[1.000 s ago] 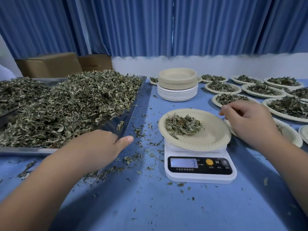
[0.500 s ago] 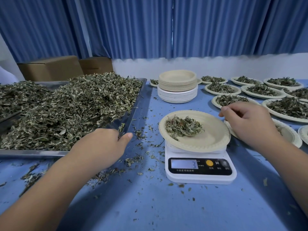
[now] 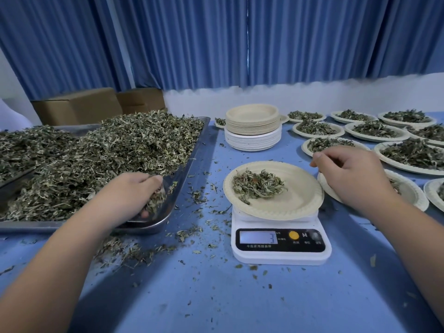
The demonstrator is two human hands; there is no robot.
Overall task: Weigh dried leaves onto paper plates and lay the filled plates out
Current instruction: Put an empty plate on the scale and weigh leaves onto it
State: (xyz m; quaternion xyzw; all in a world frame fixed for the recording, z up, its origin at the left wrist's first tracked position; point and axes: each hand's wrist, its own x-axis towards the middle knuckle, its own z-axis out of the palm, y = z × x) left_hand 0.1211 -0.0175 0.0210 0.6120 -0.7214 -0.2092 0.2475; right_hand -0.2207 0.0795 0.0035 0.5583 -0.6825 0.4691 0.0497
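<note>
A paper plate point(image 3: 300, 195) with a small heap of dried leaves point(image 3: 257, 185) sits on a white digital scale point(image 3: 281, 246) whose display reads 3. My left hand point(image 3: 129, 195) is inside the metal tray point(image 3: 168, 207), fingers curled round a clump of dried leaves at the near right corner of the big leaf pile point(image 3: 96, 159). My right hand point(image 3: 350, 171) hovers with loosely curled fingers just right of the plate's far rim, holding nothing that I can see. Filled plates point(image 3: 413, 155) lie in rows at the right.
A stack of unused paper plates point(image 3: 252, 126) stands behind the scale. Cardboard boxes point(image 3: 79, 106) sit at the back left against blue curtains. Loose leaf crumbs point(image 3: 134, 251) litter the blue tabletop between tray and scale. A second tray of leaves point(image 3: 14, 150) lies at far left.
My left hand has moved forward from the table in front of the tray into the tray and closed on leaves. The right hand has barely shifted.
</note>
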